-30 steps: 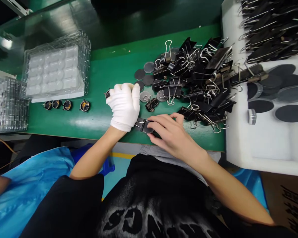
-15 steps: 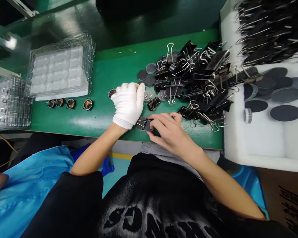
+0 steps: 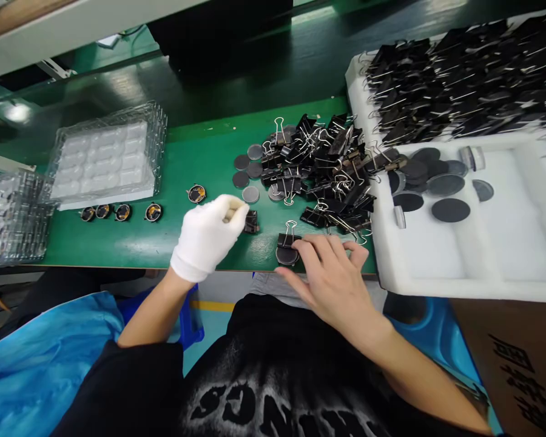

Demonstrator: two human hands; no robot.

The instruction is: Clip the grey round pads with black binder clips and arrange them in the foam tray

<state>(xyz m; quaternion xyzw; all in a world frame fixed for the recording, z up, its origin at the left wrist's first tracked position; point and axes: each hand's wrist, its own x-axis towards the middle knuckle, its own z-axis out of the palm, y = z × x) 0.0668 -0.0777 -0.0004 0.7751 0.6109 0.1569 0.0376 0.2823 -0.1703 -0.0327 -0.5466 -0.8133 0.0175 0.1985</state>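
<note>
black clip (image 3: 287,241) near lettered shirt (image 3: 273,346)

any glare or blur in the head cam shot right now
Head view, back: pale glare streaks the dark surface behind the green table; head view, upper right: the massed binder clips look smeared; head view, centre: the gloved left hand is very bright with little fabric detail, while the right hand and the clip at its fingertips look fairly clear.

The left hand (image 3: 208,238) has drawn away from the black clip (image 3: 287,241) and dark disc (image 3: 286,256), which now lie turned against the right hand (image 3: 332,273), wire handles (image 3: 291,226) pointing across the desk (image 3: 195,130).
</note>
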